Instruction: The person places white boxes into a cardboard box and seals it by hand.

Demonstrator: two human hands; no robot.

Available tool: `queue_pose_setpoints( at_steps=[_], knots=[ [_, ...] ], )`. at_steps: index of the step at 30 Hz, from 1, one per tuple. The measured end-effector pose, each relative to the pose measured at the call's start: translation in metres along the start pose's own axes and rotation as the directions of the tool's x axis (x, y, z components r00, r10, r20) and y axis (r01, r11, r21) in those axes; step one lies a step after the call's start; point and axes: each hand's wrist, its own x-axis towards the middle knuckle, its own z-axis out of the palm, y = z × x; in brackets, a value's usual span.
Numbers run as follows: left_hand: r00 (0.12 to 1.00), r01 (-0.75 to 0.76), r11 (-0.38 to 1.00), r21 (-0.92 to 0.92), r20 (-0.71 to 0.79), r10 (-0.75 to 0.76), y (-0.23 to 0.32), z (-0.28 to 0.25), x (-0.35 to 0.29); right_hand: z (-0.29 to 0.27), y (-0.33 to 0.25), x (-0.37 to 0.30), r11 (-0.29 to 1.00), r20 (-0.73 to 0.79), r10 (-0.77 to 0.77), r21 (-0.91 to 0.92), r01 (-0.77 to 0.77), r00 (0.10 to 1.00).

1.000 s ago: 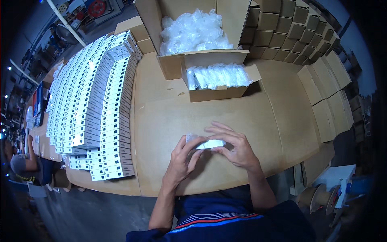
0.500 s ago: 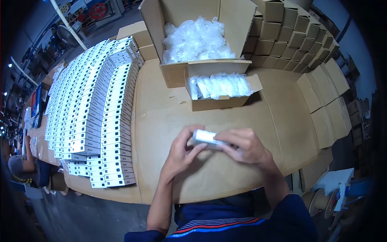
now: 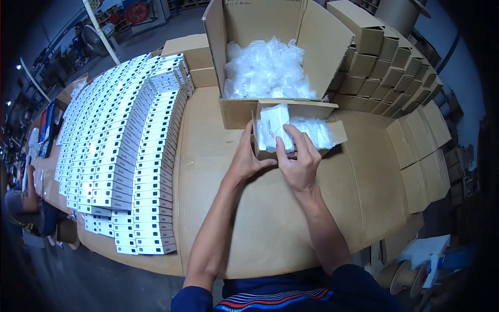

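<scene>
- A small white packet (image 3: 274,127), wrapped in clear plastic, is held at the front of a small open carton (image 3: 332,136), directly ahead of the person and just beyond both hands.
- The packet's long axis runs nearly straight away from the person, tilted slightly left at its far end.
- The right hand (image 3: 299,164) grips the packet, with fingers reaching up along its right side and thumb against its lower edge; it is the hand more clearly on it.
- The left hand (image 3: 248,156) rests at the carton's front left corner, fingers curled narrowly at the packet's left edge; whether it grips the packet or the carton wall is unclear.
- The small carton holds more clear-wrapped white packets, lying side by side to the right.
- Behind it, touching, stands a large open carton (image 3: 322,41) filled with crumpled clear plastic bags (image 3: 267,67).
- All sit on a worktop (image 3: 260,229) covered in brown cardboard.
- To the left, long rows of slim white boxes (image 3: 130,156) lie packed edge to edge.
- To the right, stacks of small closed brown cartons (image 3: 395,73) curve along the worktop's far edge.
- The packet's underside and the contents inside the wraps are hidden.
</scene>
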Motion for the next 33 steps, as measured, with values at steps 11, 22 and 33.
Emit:
queue_pose_setpoints(
  at_steps=[11, 22, 33],
  knots=[
    [0.997, 0.002, 0.970, 0.245, -0.077, 0.017, -0.002, 0.006, 0.002, 0.021, -0.003, 0.007, 0.969, 0.278, 0.116, -0.242, -0.047, 0.953],
    [0.996, -0.009, 0.963, 0.268, -0.086, 0.034, -0.017, 0.004, -0.003, 0.018, 0.010, -0.016, 0.908, 0.557, 0.160, -0.407, 0.099, 0.815],
    [0.994, 0.100, 0.987, 0.124, -0.051, -0.094, 0.007, 0.006, -0.002, 0.005, 0.016, -0.030, 0.925, 0.652, 0.144, -0.356, 0.132, 0.744]
  ],
)
